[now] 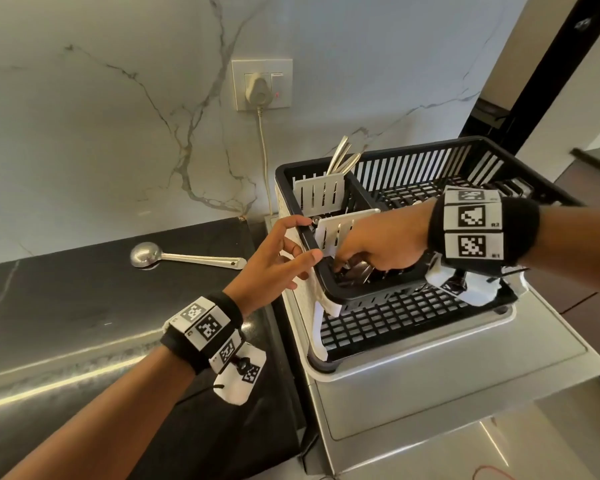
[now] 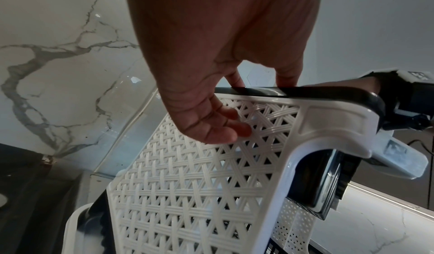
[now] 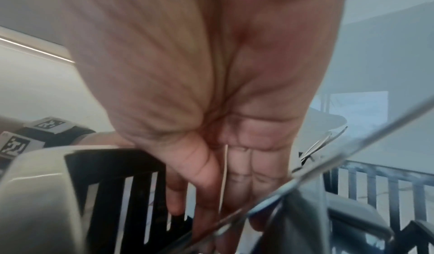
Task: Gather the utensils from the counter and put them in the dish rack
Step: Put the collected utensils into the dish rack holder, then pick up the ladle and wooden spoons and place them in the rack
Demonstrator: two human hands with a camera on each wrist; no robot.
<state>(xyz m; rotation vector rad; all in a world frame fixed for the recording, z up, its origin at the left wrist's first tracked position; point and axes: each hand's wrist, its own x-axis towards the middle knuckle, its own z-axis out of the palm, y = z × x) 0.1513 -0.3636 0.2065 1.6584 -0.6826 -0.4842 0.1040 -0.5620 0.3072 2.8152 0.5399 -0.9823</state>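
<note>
The black dish rack (image 1: pixel 430 148) stands in a white tray on the right. My left hand (image 1: pixel 305 239) grips its left rim, fingers over the black edge and thumb against the white lattice wall (image 2: pixel 187 183). My right hand (image 1: pixel 347 265) reaches down into the near cutlery compartment, fingers curled on a metal utensil (image 1: pixel 359 271); in the right wrist view it appears edge-on as a thin metal strip (image 3: pixel 224 174) pinched between thumb and fingers. Other utensil handles (image 1: pixel 340 157) stand upright in the far compartment. A large steel spoon (image 1: pixel 146 254) lies on the black counter (image 1: pixel 84 306), left of the rack.
A plug (image 1: pixel 258 91) sits in the wall socket, and its cord (image 1: pixel 265 161) hangs down behind the rack's left corner. The rack rests on a steel drainboard (image 1: pixel 430 393). White slotted dividers (image 1: pixel 321 192) separate the cutlery compartments. The marble wall is close behind.
</note>
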